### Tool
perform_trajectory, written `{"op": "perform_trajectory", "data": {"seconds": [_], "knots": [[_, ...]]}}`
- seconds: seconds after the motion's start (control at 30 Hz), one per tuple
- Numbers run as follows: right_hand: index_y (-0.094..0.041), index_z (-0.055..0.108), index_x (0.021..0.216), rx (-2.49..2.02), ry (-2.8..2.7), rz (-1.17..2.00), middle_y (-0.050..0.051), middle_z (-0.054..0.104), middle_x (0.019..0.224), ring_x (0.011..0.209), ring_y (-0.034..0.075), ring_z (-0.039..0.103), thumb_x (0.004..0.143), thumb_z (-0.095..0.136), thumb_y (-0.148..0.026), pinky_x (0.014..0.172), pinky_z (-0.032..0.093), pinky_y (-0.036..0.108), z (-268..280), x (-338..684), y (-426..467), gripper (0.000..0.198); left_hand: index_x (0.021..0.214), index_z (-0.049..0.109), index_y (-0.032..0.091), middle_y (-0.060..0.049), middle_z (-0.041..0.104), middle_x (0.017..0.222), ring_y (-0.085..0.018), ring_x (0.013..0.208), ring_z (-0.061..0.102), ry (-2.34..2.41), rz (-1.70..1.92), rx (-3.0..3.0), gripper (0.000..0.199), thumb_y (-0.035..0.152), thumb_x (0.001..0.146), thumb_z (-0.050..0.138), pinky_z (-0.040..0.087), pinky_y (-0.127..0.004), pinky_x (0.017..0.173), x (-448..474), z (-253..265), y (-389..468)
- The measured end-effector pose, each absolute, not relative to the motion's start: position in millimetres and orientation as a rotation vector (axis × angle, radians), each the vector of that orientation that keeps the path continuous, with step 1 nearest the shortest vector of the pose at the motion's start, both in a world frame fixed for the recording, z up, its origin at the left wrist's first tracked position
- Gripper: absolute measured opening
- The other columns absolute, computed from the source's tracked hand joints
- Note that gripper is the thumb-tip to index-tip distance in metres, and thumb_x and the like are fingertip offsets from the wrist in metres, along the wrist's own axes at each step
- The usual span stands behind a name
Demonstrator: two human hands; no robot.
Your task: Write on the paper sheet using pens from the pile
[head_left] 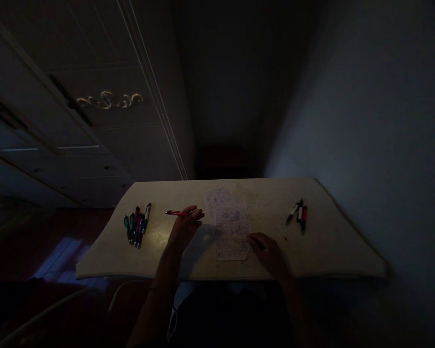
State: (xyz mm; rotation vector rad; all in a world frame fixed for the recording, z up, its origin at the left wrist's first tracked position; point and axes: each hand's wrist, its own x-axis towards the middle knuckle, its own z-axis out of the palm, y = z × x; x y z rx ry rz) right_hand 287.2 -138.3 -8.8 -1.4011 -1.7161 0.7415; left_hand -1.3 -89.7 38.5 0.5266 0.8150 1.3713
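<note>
My left hand [185, 226] is raised over the table, left of the paper, and pinches a red pen [176, 213] whose dark tip points left. Covered in dense blue scribbles, a sheet of paper [232, 229] lies in the middle, over or beside a second scribbled sheet [217, 194]. At the lower right edge of the paper, my right hand [267, 251] is closed with the fingers curled; something dark shows between them, too dim to name. To the left rests a group of several pens [136, 227]. A smaller group of pens [300, 214] lies to the right.
The pale table [188, 193] has curved sides and a front edge close to my body. A wall [366, 121] borders it on the right. A panelled wardrobe [130, 145] with dark handles stands at the left. The room is very dim.
</note>
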Motion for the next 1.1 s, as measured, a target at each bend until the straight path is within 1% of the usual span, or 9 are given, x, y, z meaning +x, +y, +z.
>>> {"op": "perform_trajectory", "data": {"seconds": [0.17, 0.3, 0.47, 0.6, 0.7, 0.83, 0.93, 1.0, 1.1], "knots": [[-0.023, 0.073, 0.092, -1.402, -1.716, 0.735, 0.007, 0.075, 0.094, 0.089, 0.023, 0.069, 0.091, 0.055, -0.041, 0.082, 0.053, 0.036, -12.6, 286.1, -137.6, 0.025, 0.092, 0.070, 0.014, -0.011, 0.073, 0.101, -0.019, 0.084, 0.069, 0.771, 1.227, 0.534, 0.024, 0.034, 0.079, 0.074, 0.051, -0.024, 0.063, 27.4, 45.3, -71.6], [-0.022, 0.072, 0.093, -1.389, -1.721, 0.757, 0.008, 0.075, 0.095, 0.090, 0.023, 0.069, 0.092, 0.054, -0.040, 0.083, 0.052, 0.036, -12.2, 286.0, -137.1, 0.025, 0.100, 0.071, 0.010, -0.017, 0.072, 0.105, -0.027, 0.100, 0.068, 0.608, 1.115, 0.482, 0.049, 0.056, 0.087, 0.059, 0.054, -0.036, 0.083, 42.6, 60.0, -61.3], [-0.022, 0.072, 0.093, -1.372, -1.699, 0.792, 0.007, 0.075, 0.094, 0.088, 0.022, 0.068, 0.091, 0.056, -0.038, 0.082, 0.052, 0.034, -9.7, 285.4, -137.8, 0.023, 0.119, 0.065, 0.007, -0.025, 0.064, 0.123, -0.038, 0.126, 0.053, 0.396, 1.070, 0.448, 0.091, 0.084, 0.076, 0.044, 0.042, -0.049, 0.105, 51.8, 67.3, -53.5], [-0.021, 0.072, 0.093, -1.344, -1.643, 0.839, 0.008, 0.074, 0.093, 0.087, 0.022, 0.068, 0.089, 0.059, -0.039, 0.080, 0.053, 0.033, -11.1, 284.5, -138.4, 0.023, 0.124, 0.062, 0.006, -0.026, 0.060, 0.129, -0.039, 0.133, 0.046, 0.282, 1.044, 0.428, 0.100, 0.089, 0.073, 0.039, 0.034, -0.050, 0.111, 56.2, 62.6, -47.3], [-0.020, 0.072, 0.092, -1.341, -1.582, 0.907, 0.008, 0.074, 0.093, 0.087, 0.022, 0.068, 0.087, 0.061, -0.040, 0.080, 0.053, 0.033, -11.1, 285.4, -138.2, 0.023, 0.124, 0.062, 0.005, -0.025, 0.061, 0.128, -0.039, 0.130, 0.049, 0.271, 0.994, 0.427, 0.093, 0.083, 0.079, 0.039, 0.034, -0.050, 0.111, 59.6, 58.5, -43.0], [-0.019, 0.071, 0.097, -1.339, -1.427, 1.044, 0.007, 0.073, 0.090, 0.080, 0.020, 0.066, 0.084, 0.063, -0.046, 0.072, 0.052, 0.030, -7.0, 289.9, -133.5, 0.030, 0.116, 0.066, 0.005, -0.023, 0.065, 0.122, -0.035, 0.122, 0.057, 0.356, 0.907, 0.449, 0.071, 0.066, 0.091, 0.040, 0.042, -0.047, 0.104, 59.8, 45.8, -35.2], [-0.018, 0.067, 0.101, -1.326, -1.286, 1.130, 0.004, 0.067, 0.075, 0.066, 0.017, 0.062, 0.083, 0.061, -0.051, 0.059, 0.048, 0.026, 0.5, 290.9, -123.2, 0.038, 0.106, 0.068, 0.004, -0.022, 0.071, 0.104, -0.030, 0.096, 0.069, 0.507, 0.859, 0.475, 0.063, 0.059, 0.092, 0.042, 0.053, -0.039, 0.081, 55.2, 30.4, -27.6], [-0.018, 0.065, 0.102, -1.288, -1.247, 1.165, 0.002, 0.064, 0.071, 0.063, 0.015, 0.059, 0.083, 0.061, -0.055, 0.056, 0.046, 0.025, 7.8, 287.5, -112.2, 0.042, 0.106, 0.069, 0.005, -0.016, 0.071, 0.081, -0.021, 0.068, 0.067, 0.579, 0.869, 0.484, 0.062, 0.060, 0.092, 0.042, 0.050, -0.030, 0.060, 52.0, 21.6, -23.1], [-0.019, 0.064, 0.097, -1.205, -1.337, 1.168, 0.001, 0.061, 0.070, 0.062, 0.014, 0.057, 0.084, 0.056, -0.063, 0.057, 0.046, 0.025, 20.0, 275.8, -89.6, 0.047, 0.105, 0.069, 0.007, -0.003, 0.057, 0.055, -0.012, 0.042, 0.048, 0.597, 0.913, 0.559, 0.068, 0.067, 0.089, 0.042, 0.038, -0.024, 0.044, 50.3, 15.2, -19.4]]}}
